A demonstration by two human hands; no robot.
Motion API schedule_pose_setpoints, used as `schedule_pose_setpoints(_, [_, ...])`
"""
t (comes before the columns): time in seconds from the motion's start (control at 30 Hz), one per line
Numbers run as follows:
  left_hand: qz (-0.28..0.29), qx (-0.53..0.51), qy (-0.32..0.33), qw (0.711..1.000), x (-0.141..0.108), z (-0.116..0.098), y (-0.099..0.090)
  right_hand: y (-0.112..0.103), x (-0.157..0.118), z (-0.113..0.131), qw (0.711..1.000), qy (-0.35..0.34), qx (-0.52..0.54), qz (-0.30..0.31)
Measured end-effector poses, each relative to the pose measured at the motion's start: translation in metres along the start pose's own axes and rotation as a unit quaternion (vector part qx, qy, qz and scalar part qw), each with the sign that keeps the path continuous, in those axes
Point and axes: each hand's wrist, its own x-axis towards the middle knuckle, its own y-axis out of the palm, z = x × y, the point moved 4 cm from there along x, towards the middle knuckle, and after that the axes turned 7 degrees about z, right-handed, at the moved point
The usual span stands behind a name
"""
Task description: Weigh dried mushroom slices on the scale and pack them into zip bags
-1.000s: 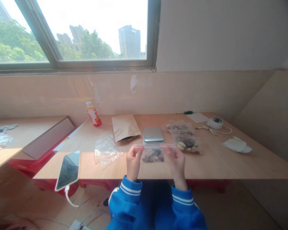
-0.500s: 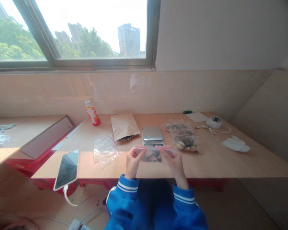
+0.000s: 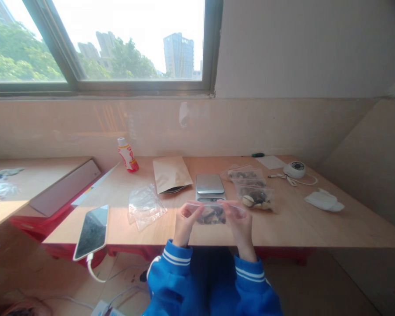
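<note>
Both hands pinch the top edge of a clear zip-lock bag [image 3: 212, 216] with dark and light brown dried pieces in its lower part. My left hand [image 3: 187, 219] grips the left end of the seal, thumb on the near side. At the right end, my right hand [image 3: 239, 221] has its thumb and fingers closed on the same strip. Just behind the bag sits a silver kitchen scale [image 3: 210, 184], its display partly covered by the bag's top. Several filled zip-lock bags [image 3: 257, 198] lie overlapping to the right of the scale.
Left of the scale lie a brown paper pouch [image 3: 172, 174] and flat clear bags [image 3: 146, 206]. A red-and-white bottle [image 3: 128, 156] stands behind them. A phone [image 3: 91, 232] on a cable overhangs the front edge. At right are a white round device [image 3: 294, 169] and a crumpled white wrapper [image 3: 324, 200].
Both hands and the bag have shifted very slightly right. The thumbs still press along the seal, and the view has turned a little.
</note>
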Motion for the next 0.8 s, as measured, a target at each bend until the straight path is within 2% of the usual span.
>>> schedule_pose_setpoints(0.13, [0.062,0.004,-0.021,0.998,-0.001,0.001,0.004,0.003,-0.001,-0.006,0.993,0.054,0.076,0.068])
schedule_pose_setpoints(0.23, [0.053,0.011,-0.013,0.998,-0.002,0.001,0.003,0.006,-0.002,-0.01,0.988,0.08,0.073,0.107])
schedule_pose_setpoints(0.33, [0.062,0.002,-0.005,0.998,-0.002,0.002,0.003,0.008,-0.002,-0.008,0.99,0.066,0.043,0.118])
schedule_pose_setpoints(0.47, [0.066,-0.002,0.006,0.998,-0.002,0.002,0.003,0.012,-0.002,-0.004,0.991,0.04,0.022,0.123])
schedule_pose_setpoints(0.67, [0.021,0.032,0.018,0.999,-0.004,0.0,0.003,0.014,-0.002,0.004,0.998,-0.002,-0.017,0.054])
schedule_pose_setpoints(0.8, [0.034,0.015,0.009,0.999,-0.004,0.001,0.003,0.017,-0.002,0.002,0.997,0.024,0.006,0.072])
